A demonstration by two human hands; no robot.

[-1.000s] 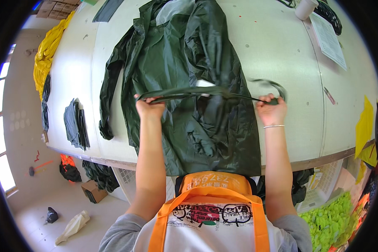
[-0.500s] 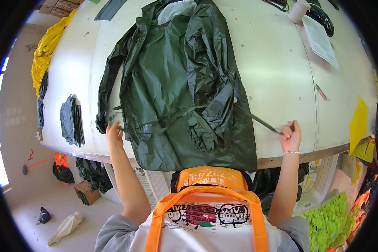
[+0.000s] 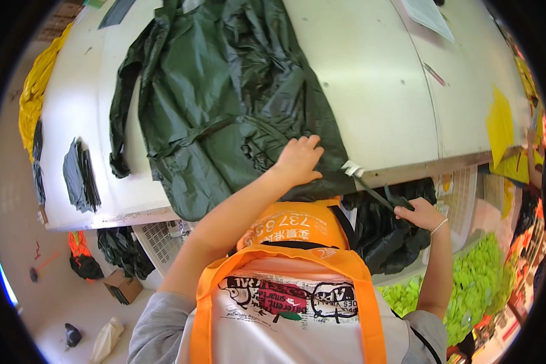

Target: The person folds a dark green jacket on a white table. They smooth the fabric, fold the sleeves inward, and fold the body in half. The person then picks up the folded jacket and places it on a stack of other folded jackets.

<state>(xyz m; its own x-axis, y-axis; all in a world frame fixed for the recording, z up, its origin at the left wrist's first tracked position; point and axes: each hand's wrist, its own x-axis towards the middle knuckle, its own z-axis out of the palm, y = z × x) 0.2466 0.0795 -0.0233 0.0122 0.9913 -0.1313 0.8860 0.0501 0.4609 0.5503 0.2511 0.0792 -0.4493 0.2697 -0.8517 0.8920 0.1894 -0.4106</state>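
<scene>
A dark green raincoat [image 3: 191, 106] lies spread on the table, its lower hem along the near edge. My left hand [image 3: 298, 161] reaches across and rests on the coat's lower right part, fingers apart and holding nothing. Beside the bunched sleeve [image 3: 261, 142], a thin belt-like band crosses the coat. My right hand [image 3: 421, 215] is closed round a dark green strap [image 3: 379, 197], held out past the table's near edge. Where the strap meets the coat's right side, a small white label [image 3: 352, 168] shows.
Folded dark pieces [image 3: 80, 176] lie at the table's left, near yellow fabric [image 3: 36, 91]. A pen-like tool [image 3: 434, 74], paper sheets [image 3: 428, 17] and a yellow piece [image 3: 499, 124] lie rightward. Dark garments [image 3: 391, 236] and a white crate [image 3: 461, 194] stand below the edge.
My left hand has left the coat's left side and crossed to its lower right. My right hand, still gripping the strap, has come lower past the table edge. The view has shifted.
</scene>
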